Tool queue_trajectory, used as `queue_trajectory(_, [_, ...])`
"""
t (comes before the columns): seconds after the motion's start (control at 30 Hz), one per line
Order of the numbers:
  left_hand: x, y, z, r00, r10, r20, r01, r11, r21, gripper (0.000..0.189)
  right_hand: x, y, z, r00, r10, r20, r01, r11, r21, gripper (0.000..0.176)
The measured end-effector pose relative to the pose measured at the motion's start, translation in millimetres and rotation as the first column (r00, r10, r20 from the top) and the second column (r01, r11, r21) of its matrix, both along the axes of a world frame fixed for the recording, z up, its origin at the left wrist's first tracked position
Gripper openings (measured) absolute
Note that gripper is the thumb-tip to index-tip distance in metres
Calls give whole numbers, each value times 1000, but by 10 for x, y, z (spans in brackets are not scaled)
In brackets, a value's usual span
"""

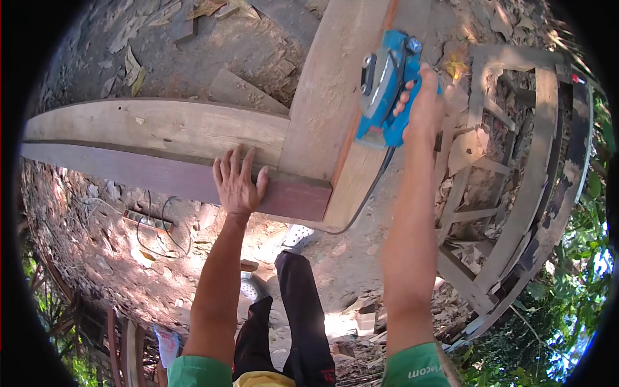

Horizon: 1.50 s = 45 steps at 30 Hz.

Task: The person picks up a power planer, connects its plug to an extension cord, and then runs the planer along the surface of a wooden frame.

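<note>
A blue electric hand planer (387, 97) rests on a long wooden board (362, 169) at the upper right. Wrapped round its handle is my right hand (419, 103). My left hand (240, 180) lies with fingers spread on the edge of a reddish-brown plank (290, 197), its fingertips reaching the paler beam (193, 126) behind. A wide plank (329, 97) runs beside the board under the planer and meets the beam at a corner. From the planer a dark cord (367, 206) curves down past the board's near end.
An old wooden frame (545, 148) leans at the right among dry leaves. On the ground at the left lies a power strip (147, 220) with looped cable. My feet, in light clogs (298, 237), stand below the planks. Wood scraps (245, 90) lie beyond the beam.
</note>
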<state>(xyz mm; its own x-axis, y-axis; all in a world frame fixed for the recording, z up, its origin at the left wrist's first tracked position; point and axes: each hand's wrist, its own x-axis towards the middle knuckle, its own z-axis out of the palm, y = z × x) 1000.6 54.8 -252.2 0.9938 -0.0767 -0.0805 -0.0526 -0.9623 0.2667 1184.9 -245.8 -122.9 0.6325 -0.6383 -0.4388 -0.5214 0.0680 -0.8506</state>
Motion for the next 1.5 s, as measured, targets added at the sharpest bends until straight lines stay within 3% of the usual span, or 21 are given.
queue_trajectory(0.13, [-4, -7, -6, 1000, -7, 8, 7, 1000, 1, 51, 266, -152, 37, 996, 85, 9, -86, 992, 93, 44])
queue_trajectory(0.2, [-21, 3, 2, 1000, -8, 10, 8, 1000, 3, 50, -12, -110, 11, 996, 92, -13, -89, 986, 142, 46])
queue_trajectory(0.27, [-23, -6, -1, 1000, -3, 18, 3, 1000, -3, 50, -670, 103, 34, 996, 83, -35, -77, 987, 140, 46])
queue_trajectory(0.3, [-24, -8, 4, 1000, -7, 15, 7, 1000, 3, 50, -1155, 227, -20, 996, 87, 20, -89, 989, 122, 45])
queue_trajectory(0.37, [-15, -12, 16, 1000, -9, 12, 9, 1000, 13, 50, -2261, 616, 83, 996, 65, -56, -62, 996, 58, 39])
queue_trajectory(0.47, [-23, -6, 5, 999, -14, 39, 14, 1000, 6, 49, -3884, 1049, 18, 997, 15, -77, -6, 994, 110, 39])
queue_trajectory(0.57, [-21, -17, 23, 999, -13, 37, 13, 1000, 2, 49, -4058, 1180, 60, 997, -22, -74, 30, 994, 104, 42])
queue_trajectory(0.8, [-15, -29, 3, 1000, -12, 24, 11, 1000, 11, 49, -3283, 984, 35, 989, -116, -92, 128, 983, 132, 39])
queue_trajectory(1.1, [17, -11, 27, 1000, -6, 0, 6, 1000, 1, 51, -2054, 718, 83, 992, -120, -29, 121, 991, 52, 47])
queue_trajectory(1.5, [32, -18, 40, 1000, -3, -27, 3, 1000, -3, 51, -792, 286, 8, 994, -111, 26, 109, 993, 52, 43])
